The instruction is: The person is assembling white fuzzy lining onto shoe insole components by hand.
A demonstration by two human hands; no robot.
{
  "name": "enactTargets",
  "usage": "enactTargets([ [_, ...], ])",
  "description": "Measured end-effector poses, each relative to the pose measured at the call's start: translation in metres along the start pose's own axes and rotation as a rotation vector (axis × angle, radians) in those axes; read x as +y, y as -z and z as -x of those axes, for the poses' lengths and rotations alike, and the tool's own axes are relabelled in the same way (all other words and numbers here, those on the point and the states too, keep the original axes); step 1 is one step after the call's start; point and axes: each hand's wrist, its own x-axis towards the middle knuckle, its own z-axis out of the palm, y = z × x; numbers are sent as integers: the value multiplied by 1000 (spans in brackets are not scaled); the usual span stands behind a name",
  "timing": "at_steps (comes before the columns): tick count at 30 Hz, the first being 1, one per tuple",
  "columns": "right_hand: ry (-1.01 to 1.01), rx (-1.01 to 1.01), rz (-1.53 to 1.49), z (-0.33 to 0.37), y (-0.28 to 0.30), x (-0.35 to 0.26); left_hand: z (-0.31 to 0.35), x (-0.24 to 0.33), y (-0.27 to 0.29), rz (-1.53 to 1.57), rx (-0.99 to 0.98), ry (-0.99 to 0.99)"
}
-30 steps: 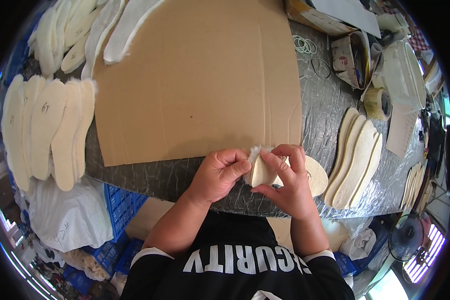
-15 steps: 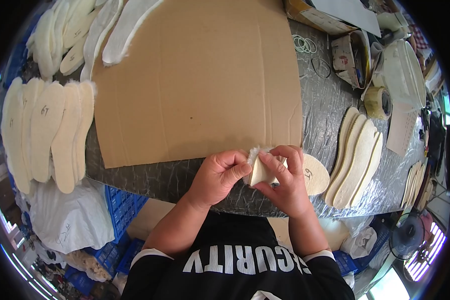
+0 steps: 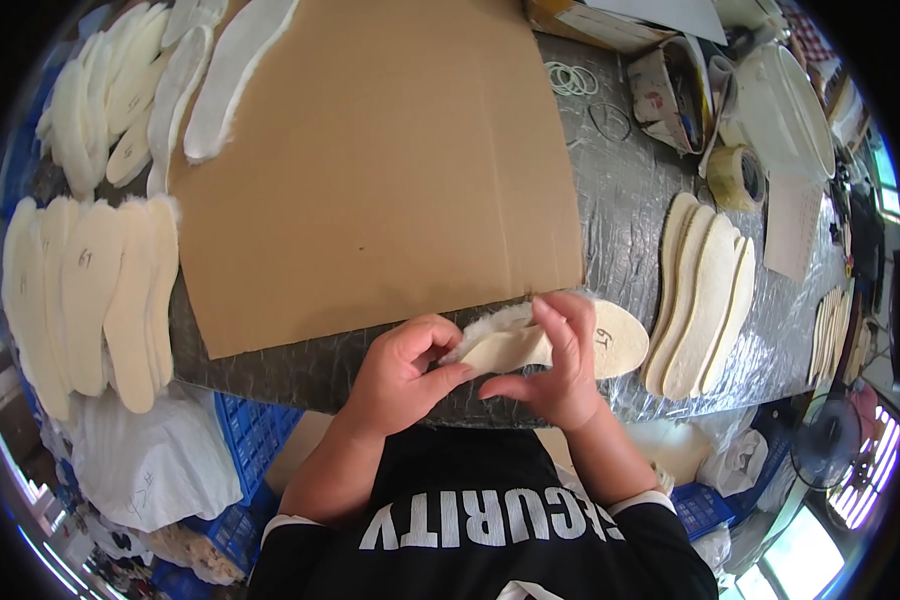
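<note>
I see the left hand (image 3: 395,372) pinching the left end of a fleece-lined insole (image 3: 515,350) near the table (image 3: 620,235) edge, just beside the cardboard sheet (image 3: 370,190). Right hand (image 3: 567,365) over its middle, thumb and fingers spread, released; can't tell whether they touch it.

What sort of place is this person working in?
Probably a small workshop dealing with shoe insoles: the left hand holds a fleecy insole, more pale insoles lie in a row at the left, and a blue plastic crate stands below the table.
</note>
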Motion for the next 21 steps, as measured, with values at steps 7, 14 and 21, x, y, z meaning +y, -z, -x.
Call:
enactTargets([
  [7,-184,-416,45,-29,37,18,7,-1,14,-179,8,-154],
  [14,-173,-455,88,-32,36,7,2,-5,16,-204,37,-115],
  [21,-127,-404,89,-32,31,-6,-1,-1,12,-478,41,-276],
])
